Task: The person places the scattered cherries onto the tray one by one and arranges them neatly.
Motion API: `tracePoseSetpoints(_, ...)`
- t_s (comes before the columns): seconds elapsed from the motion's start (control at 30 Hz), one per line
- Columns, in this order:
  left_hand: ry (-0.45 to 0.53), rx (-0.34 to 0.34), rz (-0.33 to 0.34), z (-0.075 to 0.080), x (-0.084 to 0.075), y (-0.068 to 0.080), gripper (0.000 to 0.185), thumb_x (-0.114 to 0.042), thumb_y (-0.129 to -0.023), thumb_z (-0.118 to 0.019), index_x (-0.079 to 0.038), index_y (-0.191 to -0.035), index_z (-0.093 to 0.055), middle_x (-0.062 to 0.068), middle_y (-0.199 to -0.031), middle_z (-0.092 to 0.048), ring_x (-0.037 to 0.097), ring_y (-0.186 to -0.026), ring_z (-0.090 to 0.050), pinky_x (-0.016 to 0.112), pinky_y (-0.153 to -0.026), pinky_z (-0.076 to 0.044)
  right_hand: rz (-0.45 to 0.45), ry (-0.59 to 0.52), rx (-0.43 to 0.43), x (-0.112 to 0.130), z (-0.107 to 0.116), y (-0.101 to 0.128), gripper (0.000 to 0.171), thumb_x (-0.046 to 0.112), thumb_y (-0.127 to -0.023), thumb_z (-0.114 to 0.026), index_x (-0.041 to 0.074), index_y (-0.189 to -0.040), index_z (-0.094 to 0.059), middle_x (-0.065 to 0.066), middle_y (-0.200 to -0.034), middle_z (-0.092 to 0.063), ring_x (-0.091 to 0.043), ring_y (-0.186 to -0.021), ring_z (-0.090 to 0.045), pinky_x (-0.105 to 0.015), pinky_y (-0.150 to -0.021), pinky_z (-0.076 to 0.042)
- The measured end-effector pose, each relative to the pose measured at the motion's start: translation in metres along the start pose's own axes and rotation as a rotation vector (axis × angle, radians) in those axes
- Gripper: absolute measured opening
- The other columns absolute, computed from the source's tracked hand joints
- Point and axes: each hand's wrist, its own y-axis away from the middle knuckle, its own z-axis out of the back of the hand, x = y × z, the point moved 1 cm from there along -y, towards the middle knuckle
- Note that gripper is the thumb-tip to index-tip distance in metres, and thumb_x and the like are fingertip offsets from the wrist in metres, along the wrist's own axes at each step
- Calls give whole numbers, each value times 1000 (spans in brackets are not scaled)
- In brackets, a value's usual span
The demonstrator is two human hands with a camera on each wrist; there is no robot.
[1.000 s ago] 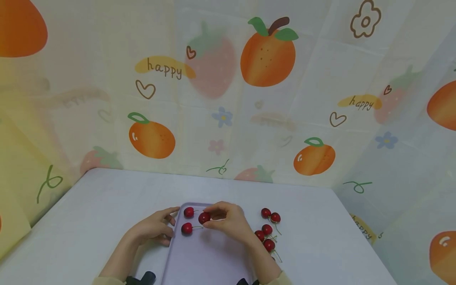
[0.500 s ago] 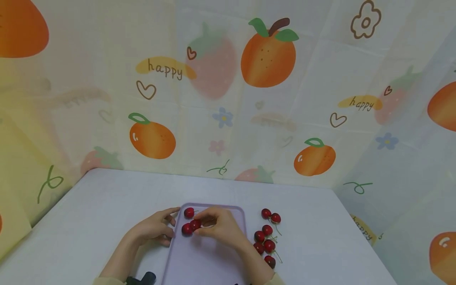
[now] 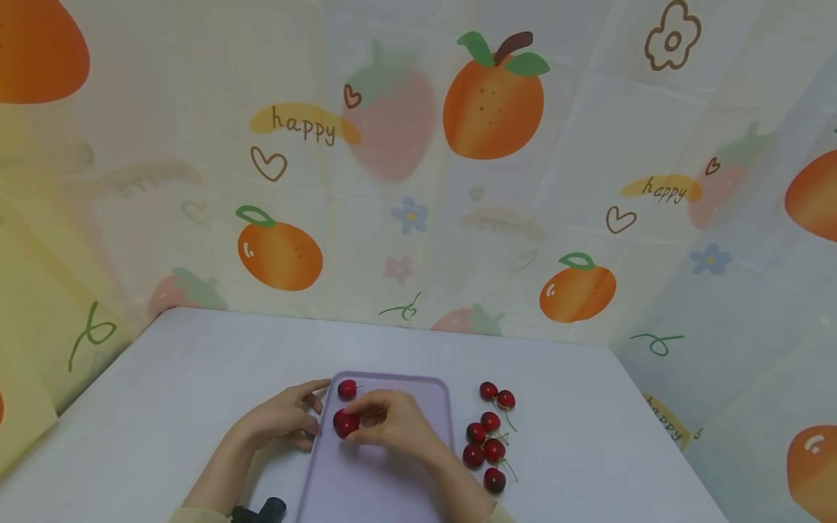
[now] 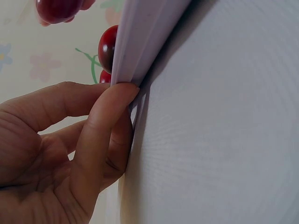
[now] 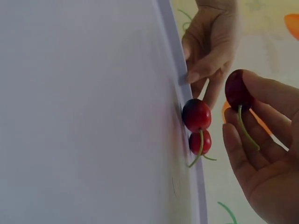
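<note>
My right hand (image 3: 391,427) pinches a dark red cherry (image 5: 237,88) between thumb and fingers, its green stem hanging down. It is held over the left part of the pale purple tray (image 3: 392,494), overlapping a cherry that lies there in the head view. The right wrist view shows a gap between the held cherry and this lying cherry (image 5: 196,115). Another cherry (image 3: 347,390) lies near the tray's far left corner. At the tray's left edge, my left hand (image 3: 282,415) touches the rim with loosely bent fingers; its thumb (image 4: 114,98) lies against the outer wall.
Several stemmed cherries (image 3: 495,451) lie loosely grouped on the white table (image 3: 575,436), right of the tray. A printed fruit-pattern cloth (image 3: 458,240) hangs behind the table. A black wrist device (image 3: 261,511) sits by my left sleeve.
My right hand has moved left and slightly nearer over the tray, carrying the pinched cherry to the nearer lying one. My left hand stays at the rim.
</note>
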Motion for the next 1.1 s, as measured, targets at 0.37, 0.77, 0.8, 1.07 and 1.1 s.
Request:
tracePoseSetpoints(0.37, -12, -14, 15, -1, -1, 0, 88, 5, -72, -66, -1, -152, -31, 15, -109, -49, 16, -58, -56, 29, -56, -59, -21, 55, 63, -2, -10, 3, 32, 12, -72, -85, 12, -103, -77, -1, -90, -74, 5, -67, -60, -14, -67, -55)
tracePoseSetpoints(0.77, 6, 15, -10, 1, -1, 1, 89, 5, -72, -65, 1, -153, -27, 16, -110, -48, 16, -58, -55, 29, -57, -59, -61, 72, 94, -10, -14, 1, 31, 11, -70, -86, 11, -100, -77, 2, -84, -73, 6, -67, -60, -14, -64, -54)
tracePoseSetpoints(0.8, 5, 18, -13, 1, -1, 1, 89, 5, -72, -65, 1, -153, -27, 16, -110, -47, 16, -59, -55, 29, -57, -59, -63, 71, 97, -11, -15, 1, 31, 10, -70, -86, 11, -99, -77, 2, -84, -74, 6, -67, -60, -14, -64, -54)
tracePoseSetpoints(1.07, 7, 23, -23, 2, 1, 0, 91, 5, -71, -65, 2, -153, -26, 16, -110, -47, 15, -58, -55, 29, -57, -59, -64, 61, 122, -14, -16, 1, 32, 8, -69, -87, 10, -99, -77, 0, -84, -76, 6, -67, -62, -14, -65, -55)
tracePoseSetpoints(1.1, 8, 24, -23, 2, 1, 0, 91, 5, -71, -65, 2, -153, -26, 16, -110, -47, 15, -58, -55, 29, -57, -59, -64, 59, 127, -14, -16, 1, 32, 8, -69, -87, 10, -99, -76, 0, -84, -76, 6, -67, -62, -14, -64, -55)
